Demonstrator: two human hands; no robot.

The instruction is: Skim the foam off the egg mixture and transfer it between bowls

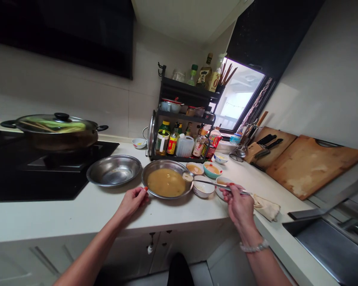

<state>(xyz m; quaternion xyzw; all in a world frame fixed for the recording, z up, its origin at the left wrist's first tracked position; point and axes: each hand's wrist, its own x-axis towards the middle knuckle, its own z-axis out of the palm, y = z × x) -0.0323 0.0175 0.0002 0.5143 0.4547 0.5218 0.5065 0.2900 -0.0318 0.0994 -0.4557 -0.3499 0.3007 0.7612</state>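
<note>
Counter (107, 210): white, it carries everything in use; a black rack (186, 116) with bottles stands at the back.
Second basin (115, 171): of steel, beside the liquid one, on its left.
Liquid basin (167, 197): it sits on the counter in front of the rack, filled with yellow-brown liquid.
Left hand (135, 200): fingers are curled at the left rim of the liquid basin; whether they clamp it firmly, I cannot tell.
Right hand (238, 200): closed on the handle of the spoon, well to the right of the liquid basin.
Bowls: a white bowl (203, 191) is nearest under the spoon; a teal bowl (213, 174) with orange liquid stands behind it.
Spoon (207, 182): its handle crosses above the white bowl, and its head is over the right rim of the liquid basin; contact there is not clear.
Spoon head (187, 176): something pale is in it. I judge that the step is spooning between basin and bowls; the next move calls for a level spoon and a steady basin.
</note>
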